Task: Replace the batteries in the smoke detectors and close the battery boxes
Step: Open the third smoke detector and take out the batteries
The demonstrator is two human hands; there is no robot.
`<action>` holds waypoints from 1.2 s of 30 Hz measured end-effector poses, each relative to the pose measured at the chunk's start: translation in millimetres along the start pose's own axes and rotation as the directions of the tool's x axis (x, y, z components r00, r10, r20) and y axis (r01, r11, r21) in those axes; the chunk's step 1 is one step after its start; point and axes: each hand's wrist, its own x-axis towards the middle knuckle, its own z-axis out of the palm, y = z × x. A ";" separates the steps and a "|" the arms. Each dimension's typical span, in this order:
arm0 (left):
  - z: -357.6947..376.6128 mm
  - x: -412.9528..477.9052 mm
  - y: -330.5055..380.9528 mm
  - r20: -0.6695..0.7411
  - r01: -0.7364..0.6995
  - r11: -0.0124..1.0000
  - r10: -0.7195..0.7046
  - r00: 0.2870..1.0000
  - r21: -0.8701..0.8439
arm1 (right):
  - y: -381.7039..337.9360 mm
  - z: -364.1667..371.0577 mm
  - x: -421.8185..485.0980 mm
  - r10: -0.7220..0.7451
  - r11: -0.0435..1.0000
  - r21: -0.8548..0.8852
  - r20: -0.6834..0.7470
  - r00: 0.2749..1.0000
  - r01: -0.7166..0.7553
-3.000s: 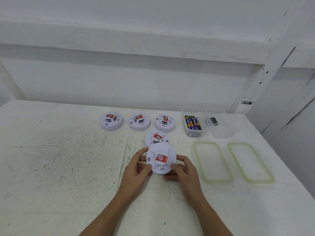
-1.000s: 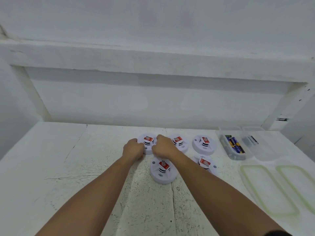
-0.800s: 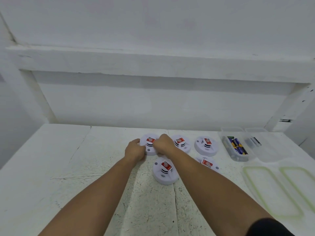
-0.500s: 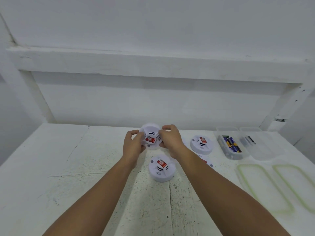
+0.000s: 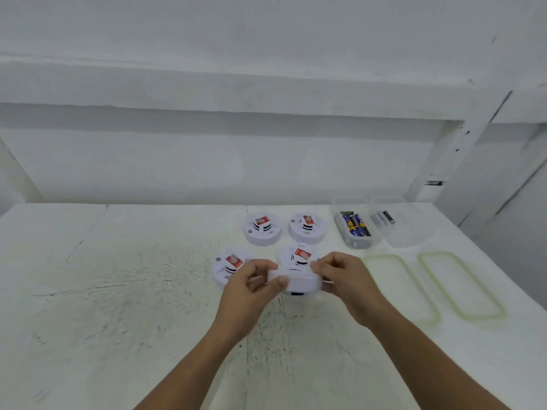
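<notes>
Smoke detector (image 5: 300,282) edge-on, level, between left hand (image 5: 248,291) and right hand (image 5: 346,281)

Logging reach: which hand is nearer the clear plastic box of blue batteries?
Right. The right hand is in front of the box, slightly left; the left hand is farther left.

On the surface (image 5: 118,291), two back detectors (image 5: 262,229) (image 5: 307,229) sit side by side, with two near detectors (image 5: 228,266) (image 5: 299,255) in front of them. The held detector (image 5: 299,281) is just before the near right one. To the right stand two boxes (image 5: 359,244) (image 5: 408,236) with batteries (image 5: 355,227) (image 5: 387,216) inside. Two lids (image 5: 399,288) (image 5: 460,285) lie in front of those.
</notes>
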 end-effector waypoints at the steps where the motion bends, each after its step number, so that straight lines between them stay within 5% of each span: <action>1: 5.1 -3.3 -6.4 0.029 0.009 1.000 -0.008 1.000 -0.028 | 4.6 -8.3 -4.2 -0.004 0.999 -0.038 0.014 1.000 0.005; 8: 27.7 -16.0 -46.2 0.184 0.108 0.994 -0.099 0.978 -0.037 | 38.8 -47.2 -26.5 -0.021 0.951 -0.309 0.034 0.999 0.031; 15: 28.3 -23.8 -53.6 0.225 -0.001 0.993 -0.026 0.974 0.121 | 50.1 -53.4 -36.0 -0.179 0.865 -0.435 0.197 0.964 0.250; 19: 34.3 -29.3 -46.3 0.241 -0.104 0.946 0.028 0.970 0.307 | 53.6 -57.0 -37.0 -0.282 0.688 -0.592 0.315 0.906 0.420; 27: 48.7 -24.6 -40.3 0.212 -0.151 0.788 0.026 0.977 0.596 | 52.0 -46.2 -42.9 -0.457 0.158 -0.765 0.504 0.733 0.625; 36: 53.9 -24.5 -39.6 0.178 -0.145 0.753 0.037 0.983 0.642 | 50.2 -37.8 -42.6 -0.287 0.146 -0.741 0.603 0.745 0.656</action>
